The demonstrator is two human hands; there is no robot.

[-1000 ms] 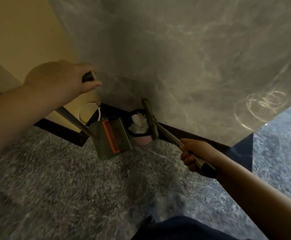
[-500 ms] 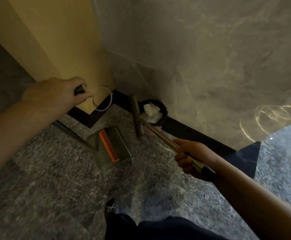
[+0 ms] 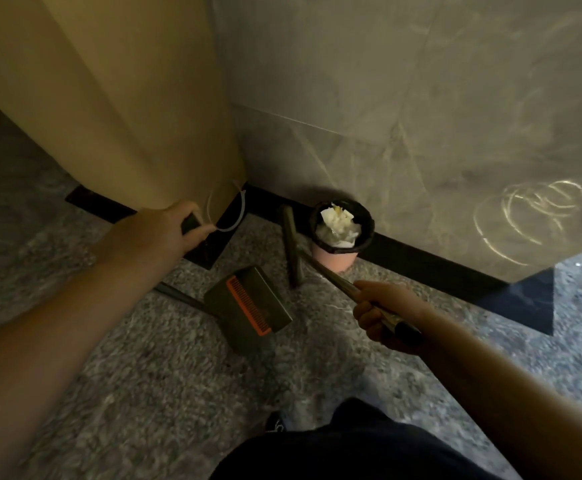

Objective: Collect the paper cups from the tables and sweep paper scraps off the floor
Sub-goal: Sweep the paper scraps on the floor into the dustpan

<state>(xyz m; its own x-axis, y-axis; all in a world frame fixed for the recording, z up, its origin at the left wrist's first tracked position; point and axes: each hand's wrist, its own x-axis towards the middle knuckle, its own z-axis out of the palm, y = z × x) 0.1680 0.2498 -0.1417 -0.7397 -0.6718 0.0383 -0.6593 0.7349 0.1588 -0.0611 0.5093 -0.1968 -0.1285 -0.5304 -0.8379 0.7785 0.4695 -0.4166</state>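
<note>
My left hand (image 3: 164, 228) grips the top of the long dustpan handle, and a white loop hangs from that end. The olive dustpan (image 3: 253, 308) with an orange comb strip rests on the speckled floor below it. In my right hand (image 3: 384, 315) I grip the broom handle (image 3: 331, 277). Its olive head (image 3: 292, 249) stands against the floor just left of a small pink bin (image 3: 334, 259). The bin has a black liner and is full of crumpled white paper (image 3: 338, 226).
A yellow-beige column (image 3: 137, 109) and a grey marble wall (image 3: 421, 116) meet in a corner with black skirting (image 3: 431, 259). My dark trouser leg (image 3: 345, 445) and shoe are at the bottom. Grey speckled floor spreads left and right.
The dustpan came down from hanging in the air in front of the bin to resting on the floor. The broom head stays beside the bin, and the view has drawn back.
</note>
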